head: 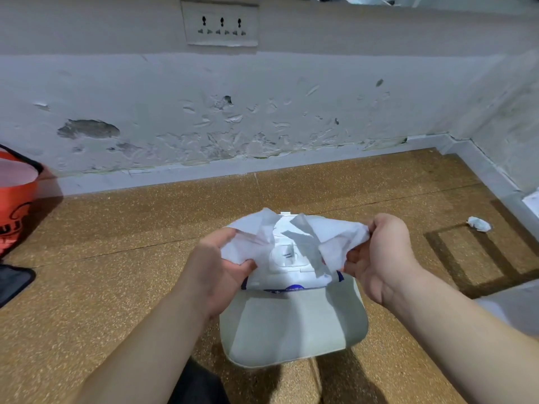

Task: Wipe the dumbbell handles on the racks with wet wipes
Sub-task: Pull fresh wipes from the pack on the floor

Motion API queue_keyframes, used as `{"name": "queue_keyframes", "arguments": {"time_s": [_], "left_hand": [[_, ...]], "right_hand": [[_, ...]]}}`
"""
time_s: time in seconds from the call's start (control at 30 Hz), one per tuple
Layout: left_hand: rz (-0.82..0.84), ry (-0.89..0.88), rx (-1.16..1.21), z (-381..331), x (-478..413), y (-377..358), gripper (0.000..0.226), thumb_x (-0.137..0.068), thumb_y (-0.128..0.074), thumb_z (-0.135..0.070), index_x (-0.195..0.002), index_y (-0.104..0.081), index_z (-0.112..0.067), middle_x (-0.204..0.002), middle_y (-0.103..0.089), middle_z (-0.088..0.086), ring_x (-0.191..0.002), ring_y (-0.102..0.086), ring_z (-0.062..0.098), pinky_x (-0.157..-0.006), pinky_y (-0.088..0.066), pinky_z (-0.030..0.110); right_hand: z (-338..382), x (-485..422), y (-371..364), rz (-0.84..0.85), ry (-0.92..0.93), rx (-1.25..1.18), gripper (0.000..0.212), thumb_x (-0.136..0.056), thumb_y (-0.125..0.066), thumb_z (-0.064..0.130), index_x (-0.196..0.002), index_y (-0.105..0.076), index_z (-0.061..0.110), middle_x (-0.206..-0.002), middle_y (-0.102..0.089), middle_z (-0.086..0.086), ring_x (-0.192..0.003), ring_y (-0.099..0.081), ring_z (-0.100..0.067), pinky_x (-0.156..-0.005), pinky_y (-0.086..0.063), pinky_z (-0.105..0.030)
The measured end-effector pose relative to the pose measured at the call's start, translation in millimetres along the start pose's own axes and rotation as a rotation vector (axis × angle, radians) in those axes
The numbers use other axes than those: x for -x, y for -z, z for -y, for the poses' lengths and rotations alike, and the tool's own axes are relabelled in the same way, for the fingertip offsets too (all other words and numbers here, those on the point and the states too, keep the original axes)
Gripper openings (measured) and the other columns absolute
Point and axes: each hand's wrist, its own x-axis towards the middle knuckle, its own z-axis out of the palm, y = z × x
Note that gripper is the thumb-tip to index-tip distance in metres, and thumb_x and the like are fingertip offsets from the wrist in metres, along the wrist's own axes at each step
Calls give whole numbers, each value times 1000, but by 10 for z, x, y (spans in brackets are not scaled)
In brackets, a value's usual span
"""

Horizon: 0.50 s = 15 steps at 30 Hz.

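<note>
A white wet wipe (291,237) is stretched between my two hands above a pack of wet wipes (287,272). My left hand (215,266) pinches the wipe's left end and my right hand (379,255) pinches its right end. The pack is white with a clear flip lid and blue print, and it lies on a pale grey stool seat (291,325) in front of me. No dumbbells or racks are in view.
A brown speckled floor (116,258) runs to a peeling white wall (262,112) with a socket strip (220,24). An orange bag (14,205) stands at the left edge. A crumpled used wipe (479,224) lies on the floor at the right.
</note>
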Motion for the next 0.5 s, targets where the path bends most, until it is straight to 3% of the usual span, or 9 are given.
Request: {"name": "queue_keyframes", "arguments": {"time_s": [0.1,0.13,0.2,0.23,0.3,0.33,0.43,0.5], "left_hand": [[-63,-38,89,-59,53,1,44,-94,-65,-24,-133,-60,-5,-127,-70,19,-115,-69,33,-105,-48,41],[-83,-65,109,-74,66,4,48,-92,-69,-28,-134,-60,-7,-128,-70,19,-118,-68,32,-105,-44,40],[-90,-85,104,-97,115,-2,44,-94,-70,-32,-131,-64,-10,-125,-72,16,-105,-72,28,-82,-55,32],[-77,-82,94,-107,126,2,39,-97,-67,-32,-128,-66,-9,-121,-74,14,-91,-75,25,-62,-56,27],[-12,-61,96,-129,190,-27,31,-103,-58,-30,-121,-67,-7,-110,-76,13,-72,-75,20,-42,-51,20],[8,-52,78,-133,206,-33,31,-105,-56,-30,-121,-67,-6,-110,-76,13,-75,-77,21,-43,-54,21],[58,-9,-40,-123,235,-35,44,-104,-54,-37,-134,-63,-6,-122,-73,16,-106,-74,31,-79,-65,41],[80,24,-102,-107,244,-21,46,-105,-52,-40,-133,-63,-6,-121,-74,17,-101,-74,32,-75,-64,42]], "right_hand": [[-12,-14,22,-21,22,79,25,-86,-36,22,-61,-38,23,-58,-47,-4,-51,-47,-22,-64,-44,-36],[-23,-10,17,-15,31,124,25,-87,-37,24,-62,-38,23,-58,-47,-3,-54,-47,-22,-64,-42,-37],[-53,-9,-8,54,21,175,20,-82,-44,27,-62,-41,23,-59,-46,-2,-61,-46,-23,-68,-40,-41],[-64,-2,-34,101,12,181,14,-76,-48,28,-62,-44,24,-61,-45,-2,-64,-45,-23,-69,-39,-43],[-93,-25,-74,206,-7,186,10,-74,-50,24,-65,-51,22,-64,-46,-4,-60,-45,-23,-63,-39,-39],[-117,-48,-74,252,-8,229,14,-80,-48,19,-69,-55,18,-63,-50,-5,-55,-48,-23,-59,-43,-35],[-198,-108,-16,185,55,591,17,-92,-49,13,-94,-61,2,-72,-63,-14,-57,-63,-27,-56,-51,-35],[-238,-154,53,94,120,793,19,-94,-57,22,-103,-59,5,-80,-66,-12,-62,-62,-26,-53,-47,-32]]}}
